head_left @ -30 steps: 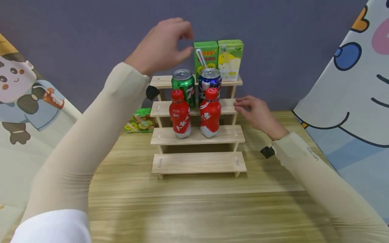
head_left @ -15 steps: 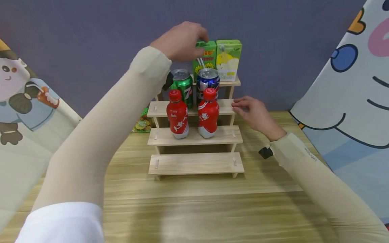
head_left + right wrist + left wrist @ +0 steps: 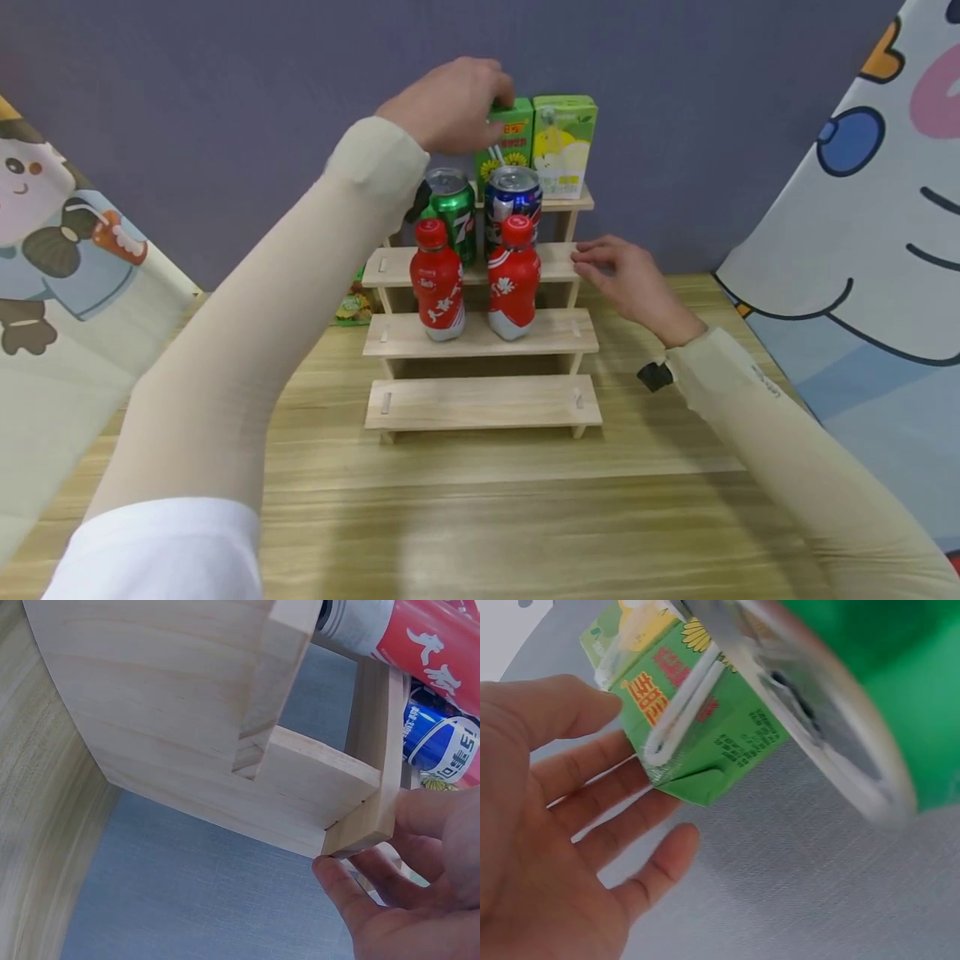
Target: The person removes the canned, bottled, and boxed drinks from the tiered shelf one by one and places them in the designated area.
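My left hand (image 3: 453,104) is at the top left corner of a green drink carton (image 3: 522,125) on the highest step of a wooden tiered stand (image 3: 483,408). In the left wrist view the thumb lies at the front of the carton (image 3: 697,742), which has a white straw, and the other fingers reach behind its top. My right hand (image 3: 626,279) pinches the right end of the stand's second-highest shelf; its fingertips meet the board's edge in the right wrist view. A pear drink carton (image 3: 566,150) stands beside the green one.
A green soda can (image 3: 459,218) and a blue can (image 3: 513,196) stand on the second-highest step. Two red bottles (image 3: 437,287) stand one step lower. Behind the stand's left side, a green pack (image 3: 352,307) lies on the wooden table (image 3: 480,533). A grey wall rises behind.
My left hand has moved right and slightly down, from beside the green drink carton onto its top corner. My right hand stays at the shelf's end.
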The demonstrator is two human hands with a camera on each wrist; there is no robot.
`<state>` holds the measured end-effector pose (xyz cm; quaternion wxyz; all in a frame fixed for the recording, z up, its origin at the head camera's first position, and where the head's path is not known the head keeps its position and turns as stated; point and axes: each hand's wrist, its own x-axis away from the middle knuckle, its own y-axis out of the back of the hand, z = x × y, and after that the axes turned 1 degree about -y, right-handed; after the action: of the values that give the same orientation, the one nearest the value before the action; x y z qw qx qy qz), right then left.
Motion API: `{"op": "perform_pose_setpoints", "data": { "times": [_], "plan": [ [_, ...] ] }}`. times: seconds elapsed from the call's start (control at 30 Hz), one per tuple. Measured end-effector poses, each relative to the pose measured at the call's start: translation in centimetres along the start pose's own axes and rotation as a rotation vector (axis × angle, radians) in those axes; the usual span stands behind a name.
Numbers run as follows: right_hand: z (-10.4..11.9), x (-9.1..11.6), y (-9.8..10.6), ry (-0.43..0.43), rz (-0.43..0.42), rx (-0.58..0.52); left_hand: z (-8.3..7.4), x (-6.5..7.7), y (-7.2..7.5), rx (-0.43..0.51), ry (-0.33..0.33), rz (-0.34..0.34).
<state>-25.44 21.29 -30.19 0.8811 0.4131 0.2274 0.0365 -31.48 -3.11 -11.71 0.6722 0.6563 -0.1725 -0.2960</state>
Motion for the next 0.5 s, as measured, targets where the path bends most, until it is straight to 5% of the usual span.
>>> {"op": "perform_pose_setpoints", "data": {
  "times": [0.5],
  "plan": [
    [0.3, -0.3, -0.2, -0.032, 0.022, -0.022, 1.4, 1.6, 0.1, -0.012, 0.072, 0.039]
  ]
}}
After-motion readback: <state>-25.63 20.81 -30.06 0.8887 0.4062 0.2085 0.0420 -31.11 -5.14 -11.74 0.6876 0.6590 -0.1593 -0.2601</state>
